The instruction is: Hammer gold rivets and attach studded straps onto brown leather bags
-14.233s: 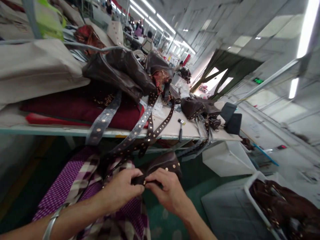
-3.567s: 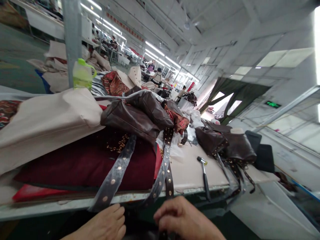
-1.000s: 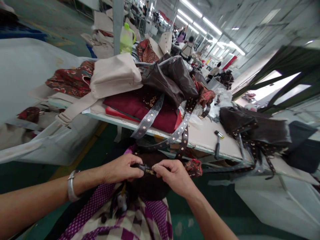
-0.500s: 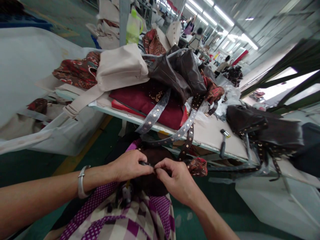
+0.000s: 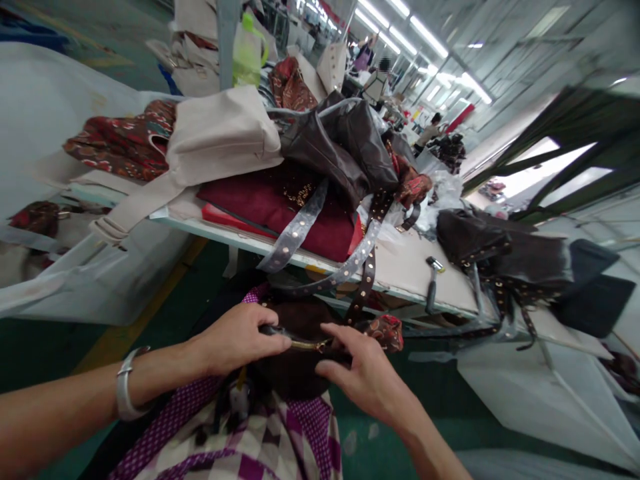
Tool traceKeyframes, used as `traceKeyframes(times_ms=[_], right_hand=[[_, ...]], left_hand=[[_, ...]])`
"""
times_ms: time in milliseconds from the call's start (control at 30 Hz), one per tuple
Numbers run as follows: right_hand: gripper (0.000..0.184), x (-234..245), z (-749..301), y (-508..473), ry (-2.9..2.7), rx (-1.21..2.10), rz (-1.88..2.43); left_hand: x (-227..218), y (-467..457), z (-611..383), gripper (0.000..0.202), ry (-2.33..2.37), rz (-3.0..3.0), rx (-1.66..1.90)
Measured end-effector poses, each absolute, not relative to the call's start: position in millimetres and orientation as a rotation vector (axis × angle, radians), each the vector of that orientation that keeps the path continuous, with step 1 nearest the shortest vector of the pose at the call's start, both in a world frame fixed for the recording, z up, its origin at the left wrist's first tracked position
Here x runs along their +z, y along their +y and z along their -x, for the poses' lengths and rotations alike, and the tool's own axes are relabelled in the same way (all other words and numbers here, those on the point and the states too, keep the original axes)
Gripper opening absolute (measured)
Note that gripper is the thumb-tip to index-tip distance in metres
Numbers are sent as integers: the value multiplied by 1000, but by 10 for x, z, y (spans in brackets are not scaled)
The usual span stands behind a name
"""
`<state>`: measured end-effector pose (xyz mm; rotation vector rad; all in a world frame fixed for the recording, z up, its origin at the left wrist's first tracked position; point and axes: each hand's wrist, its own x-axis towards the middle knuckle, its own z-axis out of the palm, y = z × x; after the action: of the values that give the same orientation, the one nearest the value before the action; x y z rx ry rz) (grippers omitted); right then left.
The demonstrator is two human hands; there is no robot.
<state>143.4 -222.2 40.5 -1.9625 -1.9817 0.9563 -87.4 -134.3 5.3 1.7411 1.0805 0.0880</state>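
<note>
A dark brown bag [image 5: 295, 370] lies on my lap over a purple checked cloth [image 5: 280, 440]. My left hand [image 5: 240, 340] pinches the left end of the bag's zip edge, thumb and fingers closed on it. My right hand [image 5: 363, 373] rests on the bag's right side with its fingers curled over the gold zip [image 5: 307, 345]; whether it grips the zip I cannot make out. Studded brown straps [image 5: 363, 280] hang from the table down to the bag.
The worktable [image 5: 405, 267] ahead carries a maroon bag [image 5: 280, 213], a beige bag [image 5: 220, 137], dark brown bags [image 5: 340, 150] and a hammer [image 5: 431, 283]. Another studded brown bag [image 5: 500, 253] lies at the right. Other people work at far tables. A green bottle [image 5: 247, 50] stands behind.
My hands have drawn apart along the zip: the right hand slid to the right, baring the gold zip between them. The view shifted slightly.
</note>
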Motion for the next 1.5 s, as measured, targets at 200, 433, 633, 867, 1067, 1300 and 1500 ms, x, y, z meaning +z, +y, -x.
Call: traceKeyframes(times_ms=[200,433,633,867,1067,1300,1500], right_hand=[[15,210,-1817,-2295,-2176,569,2132],[16,361,-2008,-2052,-2157,-136,1974],[20,563,-2054,-1524,-2044,-471,2061],[21,308,-2107,-963,-2096,-100,2511],[24,112,-2367,-1172,-2010,170,2114],[51,31,-3636,-1416,-1285,-86,2259],[72,-309,-4534,-1314,-1104,-91,2811]], left_hand=[[417,-1160,911,40,1068,-1828,40],[759,-815,719,36,1061,-2442,738],[678,-750,152,38,744,-2997,1136],[47,-317,-264,47,956,-3134,879],[-180,-352,-379,55,1010,-3038,815],[-157,-336,-367,52,1052,-2985,831],[-228,-355,-377,50,1054,-3028,834]])
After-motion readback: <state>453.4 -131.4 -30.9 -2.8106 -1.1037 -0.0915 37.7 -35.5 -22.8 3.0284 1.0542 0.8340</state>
